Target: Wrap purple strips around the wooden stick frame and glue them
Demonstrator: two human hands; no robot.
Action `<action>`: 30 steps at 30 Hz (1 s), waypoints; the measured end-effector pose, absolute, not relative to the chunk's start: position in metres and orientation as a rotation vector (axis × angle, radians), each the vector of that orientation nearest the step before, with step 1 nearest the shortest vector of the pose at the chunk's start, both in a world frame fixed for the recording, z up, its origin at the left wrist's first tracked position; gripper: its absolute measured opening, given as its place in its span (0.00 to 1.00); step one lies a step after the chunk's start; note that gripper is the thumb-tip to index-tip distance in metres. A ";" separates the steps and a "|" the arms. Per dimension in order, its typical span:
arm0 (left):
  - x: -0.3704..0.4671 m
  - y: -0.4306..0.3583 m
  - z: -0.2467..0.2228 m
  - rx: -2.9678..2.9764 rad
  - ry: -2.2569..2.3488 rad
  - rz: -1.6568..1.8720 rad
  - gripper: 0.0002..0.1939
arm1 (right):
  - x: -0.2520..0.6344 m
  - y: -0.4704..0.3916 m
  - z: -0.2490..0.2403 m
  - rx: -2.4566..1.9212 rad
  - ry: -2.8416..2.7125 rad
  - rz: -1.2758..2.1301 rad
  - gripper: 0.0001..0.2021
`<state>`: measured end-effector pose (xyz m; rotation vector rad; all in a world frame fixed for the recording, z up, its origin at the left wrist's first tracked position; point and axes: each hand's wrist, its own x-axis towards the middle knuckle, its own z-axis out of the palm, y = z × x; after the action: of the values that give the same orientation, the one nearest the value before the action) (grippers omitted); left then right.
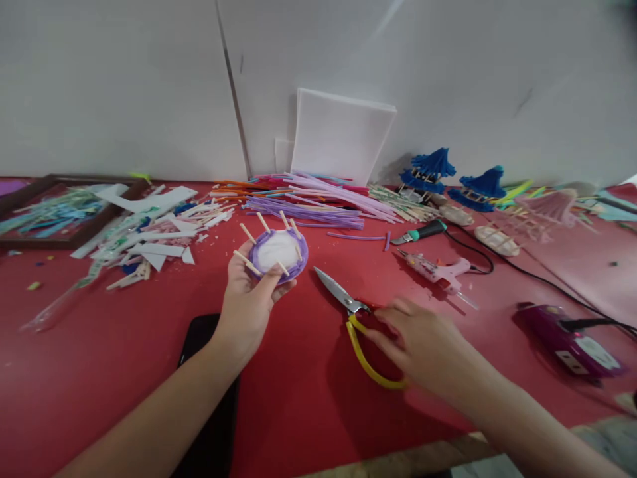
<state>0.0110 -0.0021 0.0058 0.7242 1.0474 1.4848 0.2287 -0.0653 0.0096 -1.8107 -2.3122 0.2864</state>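
In my left hand [253,299] is a small round craft base [277,248], white in the middle with a purple rim. Several short pale sticks stand up around its edge, and my thumb presses on its near side. My right hand [418,342] has its fingers closed at the handle of a pair of scissors [355,312] with yellow grips. The blades are together and point away to the left, toward the base. Part of the handle is hidden behind my fingers.
Purple strips [303,211] and other coloured strips lie along the wall. To the right are a cutter knife [423,231], a pink glue gun [440,271], a purple power strip [567,342] and blue-roofed models [428,171]. Scraps [159,232] and a dark phone [206,411] lie left.
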 end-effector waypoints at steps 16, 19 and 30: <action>0.010 -0.005 0.000 0.810 1.079 1.268 0.27 | 0.175 -0.017 0.016 -1.111 -2.475 0.174 0.11; 0.008 -0.002 0.001 0.760 1.131 1.301 0.28 | 0.179 -0.015 0.020 -0.975 -2.354 0.206 0.12; 0.005 -0.001 0.008 0.692 1.153 1.472 0.25 | 0.231 0.039 0.009 -1.601 -2.158 0.019 0.11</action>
<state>0.0055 -0.0010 0.0078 0.6919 1.1531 1.4718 0.2310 0.0388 0.0086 -1.6008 -2.1581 0.0189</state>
